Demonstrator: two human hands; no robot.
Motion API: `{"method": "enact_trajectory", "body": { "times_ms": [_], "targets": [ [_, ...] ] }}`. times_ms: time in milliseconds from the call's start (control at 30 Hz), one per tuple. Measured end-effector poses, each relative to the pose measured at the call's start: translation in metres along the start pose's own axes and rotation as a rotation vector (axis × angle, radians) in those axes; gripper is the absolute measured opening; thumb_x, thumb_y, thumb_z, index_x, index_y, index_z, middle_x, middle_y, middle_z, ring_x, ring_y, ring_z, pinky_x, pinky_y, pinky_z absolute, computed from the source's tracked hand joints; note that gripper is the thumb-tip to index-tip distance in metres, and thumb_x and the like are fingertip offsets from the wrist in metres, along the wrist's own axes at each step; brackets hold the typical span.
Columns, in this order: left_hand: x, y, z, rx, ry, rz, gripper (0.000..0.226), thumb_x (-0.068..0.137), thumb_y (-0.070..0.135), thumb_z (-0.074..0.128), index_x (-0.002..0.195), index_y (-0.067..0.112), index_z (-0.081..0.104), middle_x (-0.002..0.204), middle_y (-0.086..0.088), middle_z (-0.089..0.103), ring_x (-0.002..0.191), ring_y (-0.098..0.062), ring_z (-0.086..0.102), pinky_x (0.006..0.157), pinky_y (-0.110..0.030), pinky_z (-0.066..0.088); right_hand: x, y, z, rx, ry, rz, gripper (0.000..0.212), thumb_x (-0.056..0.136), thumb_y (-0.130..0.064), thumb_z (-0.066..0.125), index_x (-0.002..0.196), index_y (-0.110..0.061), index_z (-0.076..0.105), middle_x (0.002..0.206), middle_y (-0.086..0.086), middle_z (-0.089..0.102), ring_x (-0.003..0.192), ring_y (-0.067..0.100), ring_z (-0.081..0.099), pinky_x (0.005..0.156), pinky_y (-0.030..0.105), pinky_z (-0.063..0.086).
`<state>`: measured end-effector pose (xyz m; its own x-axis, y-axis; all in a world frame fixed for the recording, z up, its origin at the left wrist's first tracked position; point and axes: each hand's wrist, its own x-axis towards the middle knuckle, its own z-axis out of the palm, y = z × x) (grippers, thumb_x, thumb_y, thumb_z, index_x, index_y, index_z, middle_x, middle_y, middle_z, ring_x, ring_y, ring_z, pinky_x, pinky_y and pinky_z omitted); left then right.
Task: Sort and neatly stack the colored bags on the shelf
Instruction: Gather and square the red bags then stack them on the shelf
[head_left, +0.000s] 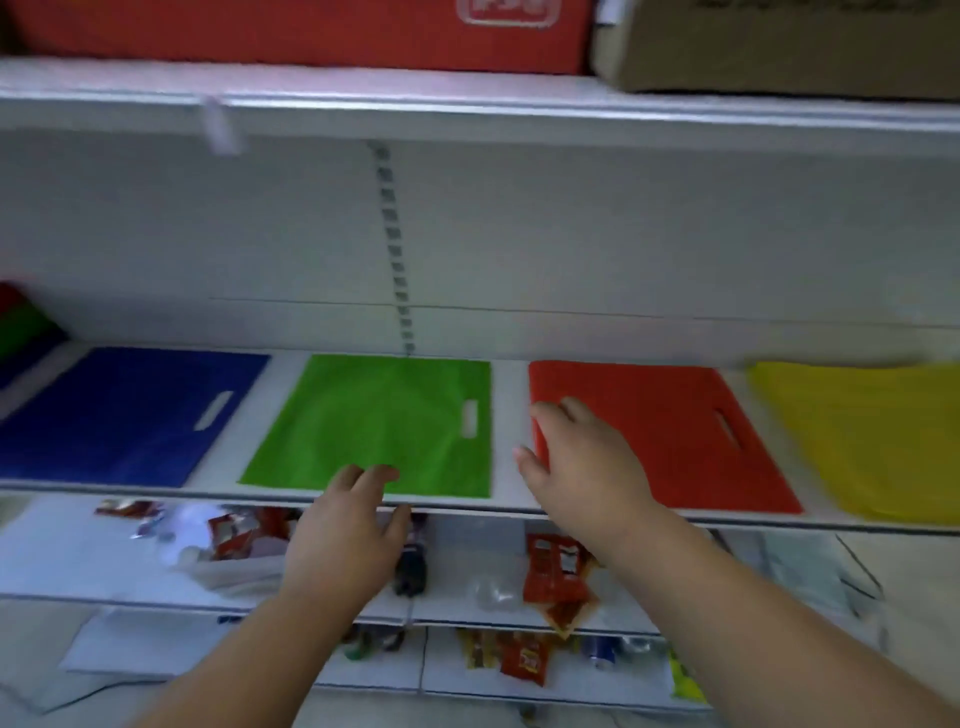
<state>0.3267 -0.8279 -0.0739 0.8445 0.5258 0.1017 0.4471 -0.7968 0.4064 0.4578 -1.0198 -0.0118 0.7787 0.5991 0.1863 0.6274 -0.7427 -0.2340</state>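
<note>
A: Blue bag (124, 415), item one, flat at the shelf's (511, 436) left, handle slot toward the green. Further left, a small red, green and blue pile (23, 327), partly out of view.

B: Item two?

A: Green bag (374, 423), flat, slot on its right side. Left hand (345, 535) is at its near edge, fingers straight and relaxed, tips on or just over the bag; gripping nothing.

B: Item three?

A: Red bag (670, 431), flat, long axis running from front to back and slanting right. Right hand (576, 460) lies over its near-left corner, fingers loosely spread; whether it pinches the edge, cannot tell.

B: Item four?

A: Yellow bag (862, 436), far right, partly cut off.

B: Which hand for which?

A: Each hand sits at its own bag, well apart. Red is nearest the right hand, just ahead and to its right; my judgement, squaring red comes next.
</note>
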Motion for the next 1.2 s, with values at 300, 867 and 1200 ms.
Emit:
{"method": "enact_trajectory", "body": {
  "times_ms": [300, 867, 1200],
  "targets": [
    [-0.086, -0.243, -0.140, 0.011, 0.247, -0.301, 0.034, 0.091, 0.040, 0.058, 0.125, 0.035, 0.053, 0.115, 0.010, 0.052, 0.095, -0.013, 0.061, 0.079, -0.036, 0.053, 0.037, -0.298, 0.043, 0.290, 0.024, -0.380, 0.053, 0.093, -0.044, 0.055, 0.139, -0.019, 0.046, 0.130, 0.002, 0.048, 0.110, 0.023, 0.055, 0.089, 0.034, 0.047],
    [-0.056, -0.510, -0.263, 0.089, 0.403, -0.617, 0.038, 0.095, 0.047, 0.049, 0.132, 0.040, 0.048, 0.117, 0.017, 0.054, 0.097, -0.006, 0.057, 0.074, -0.027, 0.045, 0.185, -0.609, 0.126, 0.358, -0.073, -0.638, 0.055, 0.094, -0.046, 0.054, 0.142, -0.024, 0.039, 0.139, -0.003, 0.042, 0.115, 0.017, 0.052, 0.087, 0.034, 0.050],
    [0.028, -0.642, -0.296, 0.051, 0.329, -0.484, 0.037, 0.095, 0.045, 0.049, 0.131, 0.039, 0.050, 0.114, 0.017, 0.054, 0.090, -0.005, 0.056, 0.068, -0.023, 0.041, 0.244, -0.693, 0.175, 0.263, -0.085, -0.417, 0.054, 0.094, -0.046, 0.053, 0.141, -0.022, 0.042, 0.139, -0.002, 0.043, 0.112, 0.019, 0.054, 0.085, 0.033, 0.047]
  ]
}}
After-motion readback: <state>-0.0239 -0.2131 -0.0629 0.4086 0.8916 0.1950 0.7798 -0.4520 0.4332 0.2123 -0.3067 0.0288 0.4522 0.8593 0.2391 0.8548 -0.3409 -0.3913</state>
